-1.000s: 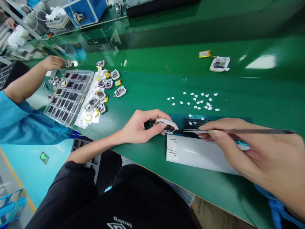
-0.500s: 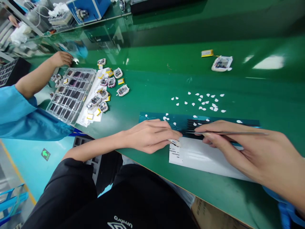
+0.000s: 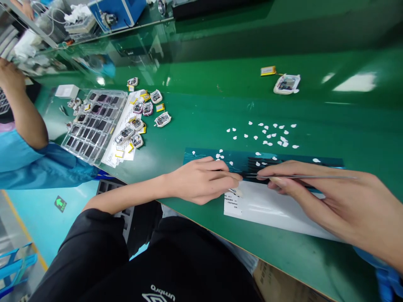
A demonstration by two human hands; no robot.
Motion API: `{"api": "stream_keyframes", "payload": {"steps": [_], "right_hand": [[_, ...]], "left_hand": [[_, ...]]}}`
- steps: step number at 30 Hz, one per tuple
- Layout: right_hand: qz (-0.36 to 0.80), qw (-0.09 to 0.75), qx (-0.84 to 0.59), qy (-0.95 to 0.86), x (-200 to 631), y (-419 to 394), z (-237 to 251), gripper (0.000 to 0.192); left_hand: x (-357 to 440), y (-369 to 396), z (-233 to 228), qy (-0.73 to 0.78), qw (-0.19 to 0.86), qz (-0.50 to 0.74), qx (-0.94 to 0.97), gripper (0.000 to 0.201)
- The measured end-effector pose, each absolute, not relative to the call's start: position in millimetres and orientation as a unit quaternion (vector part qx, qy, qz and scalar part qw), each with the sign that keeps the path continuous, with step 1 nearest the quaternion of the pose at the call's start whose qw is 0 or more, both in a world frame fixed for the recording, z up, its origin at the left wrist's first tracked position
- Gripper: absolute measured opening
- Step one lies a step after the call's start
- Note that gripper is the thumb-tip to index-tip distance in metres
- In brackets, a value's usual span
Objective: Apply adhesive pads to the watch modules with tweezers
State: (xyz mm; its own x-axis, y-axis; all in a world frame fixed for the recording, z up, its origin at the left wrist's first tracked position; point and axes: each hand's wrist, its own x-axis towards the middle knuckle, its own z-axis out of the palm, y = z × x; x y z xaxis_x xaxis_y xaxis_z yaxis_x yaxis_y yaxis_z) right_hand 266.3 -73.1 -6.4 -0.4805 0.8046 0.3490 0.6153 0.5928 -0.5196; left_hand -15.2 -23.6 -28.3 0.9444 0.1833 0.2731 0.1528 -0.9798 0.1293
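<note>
My left hand [image 3: 204, 180] is closed around a small white piece [image 3: 236, 191], perhaps a device case; the fingers hide most of it. My right hand [image 3: 333, 201] pinches metal tweezers [image 3: 315, 176], whose tips point left, close to my left fingertips. Beneath both hands lie a teal strip [image 3: 204, 156] carrying black bars and some white tabs, and a white glossy sheet [image 3: 267, 205] with printing at its left end. Beyond the strip, several small white round tabs [image 3: 273, 135] are scattered on the green mat.
An opened white device [image 3: 287, 84] with a wired yellow battery [image 3: 268, 71] lies at the far right. To the left, several similar devices [image 3: 162, 119] surround a paper, beside a clear compartment tray [image 3: 91, 134]. A co-worker's arm [image 3: 28, 113] reaches in there; a white box [image 3: 66, 91] stands behind.
The co-worker's hand has moved left, off the tray's far corner, and a white box now shows there. The far-right device and battery have shifted slightly left. My left fingers cover more of the white piece.
</note>
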Motion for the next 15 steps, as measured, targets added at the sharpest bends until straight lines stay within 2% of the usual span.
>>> {"api": "stream_keyframes", "payload": {"steps": [5,10,15], "right_hand": [[0.136,0.295,-0.412,-0.851,263.5,-72.6,-7.5,0.024],[0.124,0.306,-0.375,-0.866,259.6,-68.8,-7.6,0.019],[0.157,0.343,-0.376,-0.846,261.0,-70.6,-13.6,0.018]], "left_hand": [[-14.1,-24.0,-28.1,0.1,0.065,0.11,0.987,0.03],[-15.3,-25.5,-27.5,0.109,0.064,0.136,0.983,0.028],[-16.9,-26.3,-25.0,0.116,0.068,0.109,0.985,0.028]]}}
